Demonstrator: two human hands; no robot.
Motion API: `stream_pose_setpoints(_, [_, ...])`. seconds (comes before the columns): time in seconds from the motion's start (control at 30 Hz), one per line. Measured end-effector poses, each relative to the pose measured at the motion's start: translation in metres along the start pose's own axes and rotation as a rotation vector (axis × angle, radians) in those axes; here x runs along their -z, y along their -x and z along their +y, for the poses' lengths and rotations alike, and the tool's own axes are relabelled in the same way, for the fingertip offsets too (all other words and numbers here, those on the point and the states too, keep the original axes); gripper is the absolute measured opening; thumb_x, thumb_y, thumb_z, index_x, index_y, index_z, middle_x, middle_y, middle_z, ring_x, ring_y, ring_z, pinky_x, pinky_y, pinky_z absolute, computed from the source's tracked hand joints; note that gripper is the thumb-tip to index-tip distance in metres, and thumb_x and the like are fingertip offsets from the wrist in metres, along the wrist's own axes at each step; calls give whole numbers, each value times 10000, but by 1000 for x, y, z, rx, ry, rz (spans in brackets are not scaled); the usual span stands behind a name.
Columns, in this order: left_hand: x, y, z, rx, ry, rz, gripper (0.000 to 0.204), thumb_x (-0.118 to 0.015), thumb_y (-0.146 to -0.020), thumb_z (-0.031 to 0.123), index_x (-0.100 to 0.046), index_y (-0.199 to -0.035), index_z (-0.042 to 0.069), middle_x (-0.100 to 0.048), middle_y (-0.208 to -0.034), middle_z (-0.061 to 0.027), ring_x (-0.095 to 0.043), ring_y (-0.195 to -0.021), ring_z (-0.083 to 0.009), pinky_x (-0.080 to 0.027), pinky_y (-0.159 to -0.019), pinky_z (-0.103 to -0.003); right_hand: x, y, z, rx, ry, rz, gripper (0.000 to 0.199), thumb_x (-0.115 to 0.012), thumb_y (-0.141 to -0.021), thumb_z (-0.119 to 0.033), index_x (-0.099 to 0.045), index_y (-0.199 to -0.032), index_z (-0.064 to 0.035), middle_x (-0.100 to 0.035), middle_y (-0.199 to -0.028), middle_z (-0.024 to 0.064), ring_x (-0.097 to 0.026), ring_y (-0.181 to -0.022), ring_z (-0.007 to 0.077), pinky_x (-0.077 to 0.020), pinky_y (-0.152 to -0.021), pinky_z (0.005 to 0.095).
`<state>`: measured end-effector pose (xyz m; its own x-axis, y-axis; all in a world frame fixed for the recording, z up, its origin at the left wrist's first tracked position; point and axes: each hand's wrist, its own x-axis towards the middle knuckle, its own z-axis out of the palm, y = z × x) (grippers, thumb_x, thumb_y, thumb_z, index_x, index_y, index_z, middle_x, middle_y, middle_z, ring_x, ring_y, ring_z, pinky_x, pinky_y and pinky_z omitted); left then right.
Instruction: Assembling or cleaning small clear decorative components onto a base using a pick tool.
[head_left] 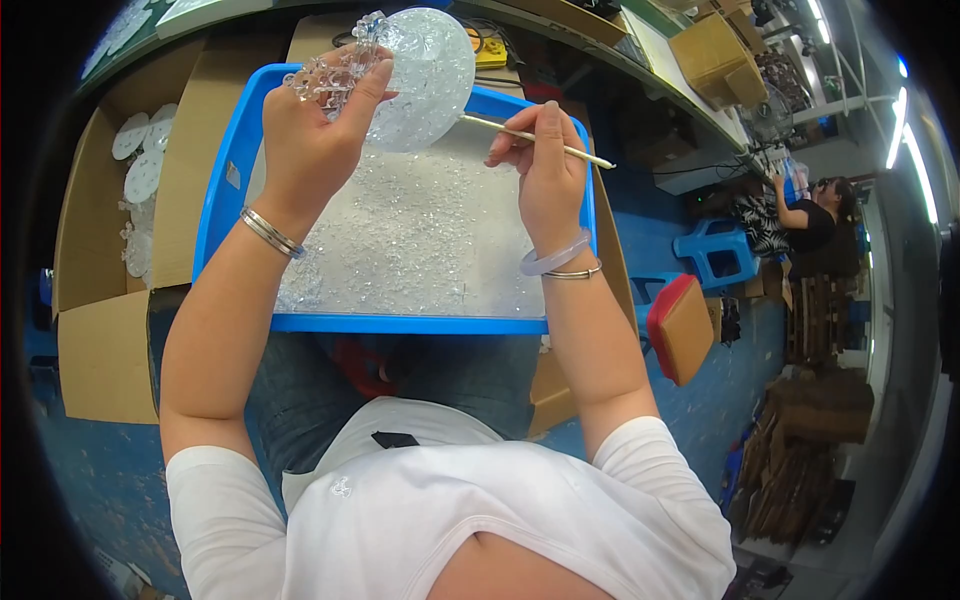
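Blue floor (740, 390) behind, clear disc (430, 85) above a tray (400, 323)

From the head view, clear bits (420, 230) lie scattered in the tray, and a carton (105, 345) stands to its left. Over the tray's far end, the left hand (315, 130) pinches clear pieces (365, 50) and the disc's left edge between thumb and fingers. The right hand (548, 155) is closed lightly round a stick (490, 124), its tip at or just beside the disc. The disc looks light, stiff, slippery, perhaps brittle; its rim seems the safest hold.
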<state>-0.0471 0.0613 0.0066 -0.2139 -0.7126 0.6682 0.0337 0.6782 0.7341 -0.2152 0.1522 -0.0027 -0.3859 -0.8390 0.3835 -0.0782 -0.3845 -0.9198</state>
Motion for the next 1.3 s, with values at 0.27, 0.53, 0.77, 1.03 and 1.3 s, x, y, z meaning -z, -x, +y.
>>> stream_pose_setpoints(0.27, [2,-1,-2,10,-18,-5,213,-557,-776,189,-615,-875,9,-626,-722,-105,-620,-670,-161,-453,-519,-186,5,-1,0,31,-36,53,359,-332,-885,-311,-485,-723,-29,-507,-569,74,-508,-513,123,-456,-496,234])
stream_pose_setpoints(0.53, [3,-1,3,17,51,39,220,-561,-774,191,-614,-867,-1,-624,-741,-114,-618,-671,-162,-462,-525,-196,5,-2,0,-6,-55,84,372,-309,-889,-322,-486,-739,-31,-514,-578,78,-519,-527,128,-465,-508,242])
stream_pose_setpoints(0.77, [1,1,3,2,21,12,219,-566,-771,190,-615,-867,-1,-625,-736,-111,-619,-673,-165,-454,-517,-189,2,0,-1,-24,-121,23,363,-325,-884,-325,-488,-746,-32,-523,-586,75,-529,-542,131,-473,-523,252])
stream_pose_setpoints(1.03, [1,-1,1,-11,-6,20,213,-567,-768,181,-612,-873,2,-627,-727,-102,-620,-672,-156,-448,-530,-183,0,-2,-1,-7,-106,23,346,-347,-882,-306,-495,-733,-31,-523,-586,74,-526,-541,123,-468,-511,243])
stream_pose_setpoints(1.3, [1,1,-4,-46,-52,27,207,-566,-765,185,-614,-880,19,-628,-720,-98,-620,-668,-161,-439,-510,-187,-3,6,-3,81,37,-71,316,-338,-889,-256,-489,-759,-11,-513,-637,73,-523,-563,114,-454,-508,224])
